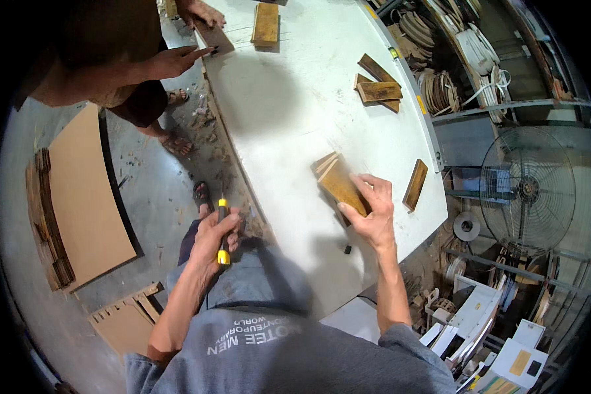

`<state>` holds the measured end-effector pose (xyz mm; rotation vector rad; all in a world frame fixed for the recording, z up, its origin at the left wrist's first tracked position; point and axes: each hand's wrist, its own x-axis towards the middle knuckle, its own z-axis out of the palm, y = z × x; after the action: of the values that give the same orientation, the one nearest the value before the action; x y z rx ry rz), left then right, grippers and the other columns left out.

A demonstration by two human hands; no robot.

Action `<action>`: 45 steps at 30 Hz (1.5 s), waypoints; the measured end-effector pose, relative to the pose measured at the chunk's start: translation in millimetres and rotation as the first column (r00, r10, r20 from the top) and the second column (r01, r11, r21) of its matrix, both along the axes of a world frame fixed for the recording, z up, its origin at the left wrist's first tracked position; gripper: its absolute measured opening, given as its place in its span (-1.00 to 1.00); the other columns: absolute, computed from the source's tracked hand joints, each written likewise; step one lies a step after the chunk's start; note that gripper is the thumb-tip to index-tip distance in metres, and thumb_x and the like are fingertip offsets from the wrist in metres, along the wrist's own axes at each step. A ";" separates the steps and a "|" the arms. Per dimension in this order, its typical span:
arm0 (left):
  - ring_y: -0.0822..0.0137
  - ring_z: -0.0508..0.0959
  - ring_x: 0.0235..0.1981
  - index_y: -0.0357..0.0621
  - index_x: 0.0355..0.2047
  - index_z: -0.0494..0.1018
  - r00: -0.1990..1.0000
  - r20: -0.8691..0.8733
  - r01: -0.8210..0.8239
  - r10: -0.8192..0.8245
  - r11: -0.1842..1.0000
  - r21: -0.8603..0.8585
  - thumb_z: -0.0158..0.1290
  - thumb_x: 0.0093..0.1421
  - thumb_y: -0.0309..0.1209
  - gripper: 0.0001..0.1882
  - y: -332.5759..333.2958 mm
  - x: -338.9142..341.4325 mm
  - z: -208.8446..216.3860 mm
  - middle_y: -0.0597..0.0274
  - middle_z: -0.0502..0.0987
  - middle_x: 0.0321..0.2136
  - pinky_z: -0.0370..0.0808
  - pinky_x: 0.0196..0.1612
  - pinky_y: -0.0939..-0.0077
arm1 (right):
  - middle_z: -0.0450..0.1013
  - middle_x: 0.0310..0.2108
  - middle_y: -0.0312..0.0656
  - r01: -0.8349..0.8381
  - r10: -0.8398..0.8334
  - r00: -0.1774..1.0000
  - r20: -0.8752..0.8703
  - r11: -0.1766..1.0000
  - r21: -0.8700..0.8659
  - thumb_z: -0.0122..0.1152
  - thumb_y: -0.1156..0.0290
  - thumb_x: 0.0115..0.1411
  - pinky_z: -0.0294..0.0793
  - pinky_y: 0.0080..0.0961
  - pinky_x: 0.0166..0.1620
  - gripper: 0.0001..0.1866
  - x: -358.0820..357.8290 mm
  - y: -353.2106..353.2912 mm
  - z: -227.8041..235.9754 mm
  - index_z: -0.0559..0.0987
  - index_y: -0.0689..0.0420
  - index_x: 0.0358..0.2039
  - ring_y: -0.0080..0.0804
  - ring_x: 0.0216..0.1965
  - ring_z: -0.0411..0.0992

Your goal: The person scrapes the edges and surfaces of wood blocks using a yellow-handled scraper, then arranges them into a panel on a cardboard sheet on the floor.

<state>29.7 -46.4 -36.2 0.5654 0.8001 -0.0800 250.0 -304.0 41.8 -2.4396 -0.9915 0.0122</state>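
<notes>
My left hand point(218, 235) is closed around the yellow-and-black handle of a screwdriver point(223, 217), held upright off the near left edge of the white table. Its thin shaft points away from me and shows only faintly. My right hand point(373, 209) grips a small stack of brown wooden blocks point(340, 182) over the table, thumb on the near side and fingers on the far side. The blocks are slightly fanned, with pale cut ends at the far left. A small black piece point(348, 249) lies on the table below the right hand.
On the white table point(289, 125) lie a lone wooden block point(415, 185), several piled blocks point(379, 88) and another block point(266, 25). At the far left edge, a co-worker's hands point(177, 62) are near a dark board. A fan point(527, 189) and shelving stand right; panels point(85, 197) lie left.
</notes>
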 end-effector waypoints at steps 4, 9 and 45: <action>0.53 0.40 -0.61 -0.13 -0.09 0.46 0.996 -0.063 0.067 -0.067 0.998 0.002 0.13 0.34 -0.34 -0.79 -0.5 -3.2 5.4 0.38 0.42 -0.48 0.36 -0.59 0.64 | 0.52 0.01 -0.05 -0.027 0.025 0.997 0.070 0.999 0.026 0.37 0.50 -0.02 0.43 -0.21 0.17 -0.50 65.4 7.1 19.7 0.63 0.10 0.02 -0.05 0.09 0.40; 0.54 0.41 -0.63 -0.11 -0.13 0.47 0.982 -0.121 0.146 -0.144 0.989 0.007 0.13 0.34 -0.31 -0.81 -14.8 4.2 -2.0 0.36 0.45 -0.52 0.37 -0.61 0.65 | 0.26 0.28 0.03 -0.127 0.172 0.960 0.220 0.970 -0.207 0.24 0.66 -0.01 0.32 -0.10 0.29 -0.22 215.8 18.1 -21.1 0.39 0.02 0.29 0.05 0.25 0.23; 0.36 0.46 -0.47 -0.32 -0.32 0.48 0.979 0.169 -0.203 0.117 0.398 0.895 0.35 0.04 -0.37 -0.66 17.6 -25.6 53.8 0.20 0.50 -0.51 0.40 -0.39 0.40 | 0.24 0.28 0.02 0.452 0.028 0.259 -0.965 0.880 0.147 0.22 -0.17 0.24 0.17 -0.08 0.31 -0.16 -114.4 77.2 -71.9 0.28 0.21 0.30 -0.05 0.26 0.23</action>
<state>4.1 -28.8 17.6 1.5421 0.7688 0.6251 135.6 -226.8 -30.1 -1.5927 -0.0176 0.9917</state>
